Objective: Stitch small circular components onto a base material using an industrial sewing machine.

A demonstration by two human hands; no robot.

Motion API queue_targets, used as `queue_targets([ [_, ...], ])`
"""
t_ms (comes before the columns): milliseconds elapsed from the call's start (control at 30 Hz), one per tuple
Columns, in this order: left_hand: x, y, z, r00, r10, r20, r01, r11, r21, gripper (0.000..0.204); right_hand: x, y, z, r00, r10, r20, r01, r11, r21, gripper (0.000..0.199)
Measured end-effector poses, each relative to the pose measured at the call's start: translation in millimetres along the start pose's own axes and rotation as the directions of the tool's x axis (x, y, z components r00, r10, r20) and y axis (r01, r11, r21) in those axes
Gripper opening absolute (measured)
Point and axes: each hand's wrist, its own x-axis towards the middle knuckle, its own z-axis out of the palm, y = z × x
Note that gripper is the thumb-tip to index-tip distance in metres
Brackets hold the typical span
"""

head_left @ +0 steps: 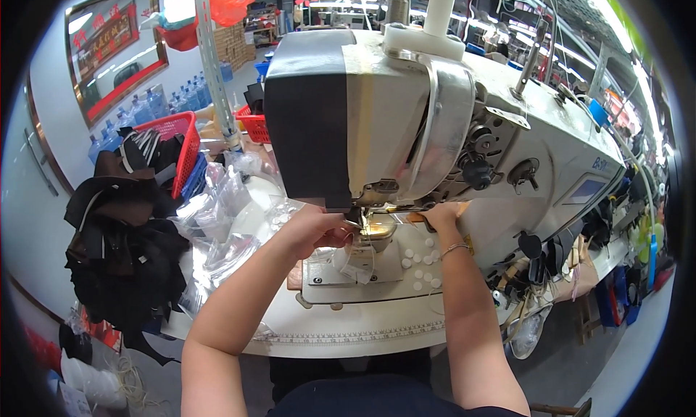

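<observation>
A large white sewing machine (391, 112) with a dark grey cover on its head stands in front of me. My left hand (319, 230) is just left of the needle area (362, 217), fingers pinched together; what they hold is too small to make out. My right hand (441, 215) reaches under the machine's arm, fingers curled at a small dark and orange-brown piece (415, 217) that I cannot name. Between the hands, lamplight falls on the raised sewing bed (377, 232). Several small white discs (417, 265) lie right of the bed. Thin clear plastic (358, 265) hangs before it.
Clear plastic bags (217, 207) cover the table's left side. Beyond them are a heap of black and brown pieces (127, 250) and a red basket (187, 152). A ruler strip (348, 337) runs along the front edge. Shoe-like dark pieces (558, 254) crowd the right.
</observation>
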Motion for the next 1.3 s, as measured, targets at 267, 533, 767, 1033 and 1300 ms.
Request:
queue_targets([
  [267,-5.5,-14.5,19.7,0.999,0.010,-0.040,-0.019,0.970,-0.242,0.012,-78.2,6.6,-47.9,0.728,-0.218,-0.650,0.535,0.773,0.340,0.024],
  [533,-4.9,-26.3,21.9,0.997,0.062,-0.052,-0.074,0.958,-0.277,0.007,-192.4,-35.2,-88.0,0.831,-0.527,-0.178,0.401,0.346,0.848,0.013],
  [767,-4.1,-7.1,15.0,0.999,-0.043,0.018,0.046,0.973,-0.226,0.011,-194.2,-37.6,-93.6,0.827,-0.562,0.020,0.073,0.143,0.987,0.017],
  [1033,-1.4,-16.2,13.1,0.999,0.026,0.038,-0.015,0.963,-0.267,0.012,-176.2,-27.6,-98.1,0.789,-0.600,0.132,-0.086,0.105,0.991,0.017],
  [1300,-9.3,-26.0,27.5,0.987,0.129,-0.094,-0.146,0.966,-0.214,0.009,-133.7,-23.7,-108.5,0.820,-0.565,0.090,-0.038,0.103,0.994,0.016],
])
